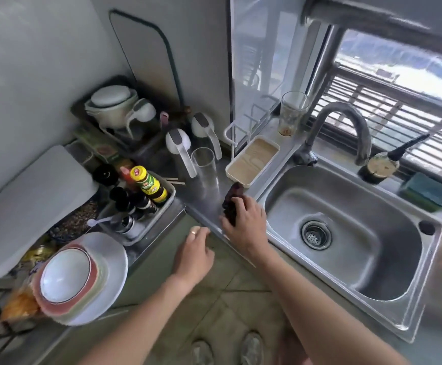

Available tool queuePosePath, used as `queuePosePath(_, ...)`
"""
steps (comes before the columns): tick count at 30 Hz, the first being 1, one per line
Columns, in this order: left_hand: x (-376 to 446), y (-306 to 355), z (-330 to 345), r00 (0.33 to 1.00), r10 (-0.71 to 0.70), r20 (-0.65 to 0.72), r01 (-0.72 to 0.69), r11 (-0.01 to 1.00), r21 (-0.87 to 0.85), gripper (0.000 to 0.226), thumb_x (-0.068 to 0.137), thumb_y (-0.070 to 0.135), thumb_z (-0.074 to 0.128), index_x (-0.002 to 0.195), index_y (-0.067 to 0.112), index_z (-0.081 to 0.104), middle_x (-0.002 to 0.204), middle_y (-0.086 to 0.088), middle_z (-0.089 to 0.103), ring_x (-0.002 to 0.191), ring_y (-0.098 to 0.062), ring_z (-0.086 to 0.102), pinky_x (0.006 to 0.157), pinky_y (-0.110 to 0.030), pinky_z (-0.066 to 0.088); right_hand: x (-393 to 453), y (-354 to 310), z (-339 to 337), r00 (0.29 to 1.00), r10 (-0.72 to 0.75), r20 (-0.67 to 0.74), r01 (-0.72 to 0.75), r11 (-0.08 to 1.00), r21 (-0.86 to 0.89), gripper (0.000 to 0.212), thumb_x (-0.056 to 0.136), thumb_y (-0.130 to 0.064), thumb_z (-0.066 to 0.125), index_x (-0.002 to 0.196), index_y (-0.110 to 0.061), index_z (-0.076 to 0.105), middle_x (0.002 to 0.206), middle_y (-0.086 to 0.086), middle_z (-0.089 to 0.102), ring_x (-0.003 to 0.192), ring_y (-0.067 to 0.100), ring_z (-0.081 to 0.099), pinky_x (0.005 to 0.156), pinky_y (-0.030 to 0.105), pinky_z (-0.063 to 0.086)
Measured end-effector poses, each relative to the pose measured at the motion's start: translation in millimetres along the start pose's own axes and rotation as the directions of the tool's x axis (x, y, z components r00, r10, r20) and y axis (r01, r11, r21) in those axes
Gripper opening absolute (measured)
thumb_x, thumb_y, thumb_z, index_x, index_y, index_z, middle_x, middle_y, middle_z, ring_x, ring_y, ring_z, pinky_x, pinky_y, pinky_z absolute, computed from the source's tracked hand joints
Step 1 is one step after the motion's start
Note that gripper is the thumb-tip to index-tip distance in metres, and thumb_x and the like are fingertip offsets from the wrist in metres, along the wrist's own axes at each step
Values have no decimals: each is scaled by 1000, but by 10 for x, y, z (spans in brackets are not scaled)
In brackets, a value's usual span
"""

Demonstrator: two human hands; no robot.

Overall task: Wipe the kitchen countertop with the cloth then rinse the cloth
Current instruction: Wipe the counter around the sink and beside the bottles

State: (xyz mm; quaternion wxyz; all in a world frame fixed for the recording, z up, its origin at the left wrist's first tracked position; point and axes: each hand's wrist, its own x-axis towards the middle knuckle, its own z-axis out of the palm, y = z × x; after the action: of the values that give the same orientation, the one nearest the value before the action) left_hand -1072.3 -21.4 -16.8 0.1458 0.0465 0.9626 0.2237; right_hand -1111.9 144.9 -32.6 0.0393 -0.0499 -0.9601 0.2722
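A dark, crumpled cloth [231, 202] lies on the steel countertop [206, 191] just left of the sink [346, 243]. My right hand [245, 222] grips the cloth from above, fingers curled over it, near the counter's front edge. My left hand [195, 255] hovers below that edge, fingers loosely curled and holding nothing, with a ring on one finger. The grey curved faucet [346, 127] stands behind the empty basin, and no water runs.
A clear tall glass [205, 167] and a beige tray [253, 160] stand just behind the cloth. A condiment bin with bottles [140, 196] sits left, and stacked plates and bowls [80, 277] lie nearer me. A sponge [425, 192] rests at the sink's far right.
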Motion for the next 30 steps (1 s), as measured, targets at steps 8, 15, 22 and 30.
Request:
queuePosePath(8,609,-430,148,1000,15,-18,-13,992,129,61,84,13,59,143,17,47,158,-7,34,140,-29,43,111,-43,43,274,44,610,997,16,73,-7,992,-124,75,91,-45,55,153,-7,37,167,16,22,156,35,15,125,53,19)
queuePosePath(15,1214,-523,418,987,120,-111,-95,974,207,53,98,33,43,150,20,40,161,-12,33,148,-35,32,117,-55,32,305,21,954,996,70,-47,-78,974,-211,66,101,-42,46,157,-8,34,168,13,21,157,26,16,126,45,23)
queuePosePath(22,1286,-536,634,974,145,-172,-103,967,232,55,100,44,37,147,16,44,159,-16,34,148,-37,29,116,-57,24,309,190,941,999,-27,-29,20,973,-232,59,106,-39,41,159,-14,32,169,6,20,158,21,10,126,42,21)
queuePosePath(30,1312,-497,600,981,144,-133,-104,957,270,57,99,44,37,144,10,46,156,-21,35,146,-42,29,114,-62,27,-141,449,712,992,-127,24,129,968,-216,52,105,-29,50,156,-25,40,167,-6,28,156,14,19,115,36,36)
